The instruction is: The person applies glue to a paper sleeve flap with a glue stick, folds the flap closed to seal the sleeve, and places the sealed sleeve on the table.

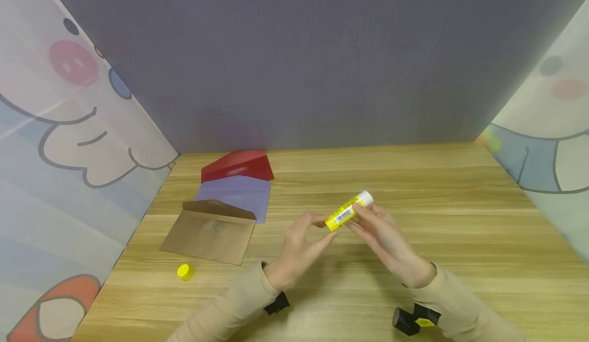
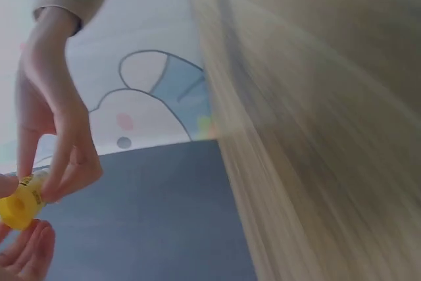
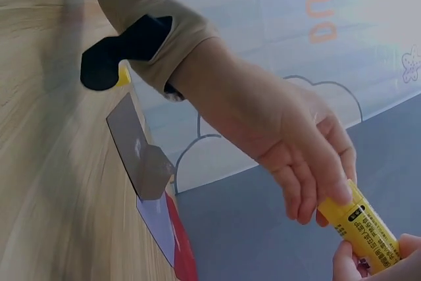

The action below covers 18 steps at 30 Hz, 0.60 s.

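L hand (image 1: 299, 247) is pinching the yellow glue stick (image 1: 345, 215) at its base, thumb + fingers closed, R hand (image 1: 390, 242) is gripping the barrel nr the white end, long axis slanting fwd-R above the wood-grain table (image 1: 465, 204).

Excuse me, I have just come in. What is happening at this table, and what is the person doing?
A person is holding a yellow and white glue stick over the wooden table. The left hand pinches its yellow end, while the right hand grips it nearer the white end. A small yellow cap sits apart on the table. On the person's left lie a brown envelope, a purple envelope and a red envelope, partly overlapping. The brown envelope's flap is open.
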Each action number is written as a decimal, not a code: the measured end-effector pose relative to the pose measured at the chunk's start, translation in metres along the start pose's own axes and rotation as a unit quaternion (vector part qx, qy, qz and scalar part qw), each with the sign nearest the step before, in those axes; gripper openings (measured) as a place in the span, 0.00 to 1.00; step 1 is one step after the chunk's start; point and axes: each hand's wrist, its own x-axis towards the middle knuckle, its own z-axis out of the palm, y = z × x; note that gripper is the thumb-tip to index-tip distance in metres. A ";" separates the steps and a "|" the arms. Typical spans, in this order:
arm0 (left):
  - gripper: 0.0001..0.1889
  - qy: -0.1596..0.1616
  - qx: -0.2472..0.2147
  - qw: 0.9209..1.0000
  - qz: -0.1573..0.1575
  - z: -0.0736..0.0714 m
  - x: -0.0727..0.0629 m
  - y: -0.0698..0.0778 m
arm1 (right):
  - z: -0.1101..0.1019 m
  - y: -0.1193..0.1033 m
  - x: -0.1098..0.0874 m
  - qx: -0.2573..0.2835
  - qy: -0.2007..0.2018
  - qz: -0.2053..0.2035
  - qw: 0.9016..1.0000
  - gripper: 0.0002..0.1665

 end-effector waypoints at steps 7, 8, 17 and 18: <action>0.14 -0.013 -0.229 0.929 -0.290 -0.004 0.001 0.012 | 0.000 0.000 0.001 0.003 0.014 -0.018 1.000 0.24; 0.14 -0.013 -0.254 0.914 -0.317 -0.004 0.002 0.012 | 0.000 0.000 0.001 0.004 0.014 -0.020 1.000 0.23; 0.17 -0.013 -0.448 0.772 -0.451 -0.007 0.007 0.006 | -0.001 0.002 0.003 -0.007 0.010 -0.035 0.999 0.30; 0.18 -0.018 -0.459 0.759 -0.461 -0.007 0.008 0.005 | -0.001 0.002 0.003 -0.012 0.009 -0.037 0.999 0.31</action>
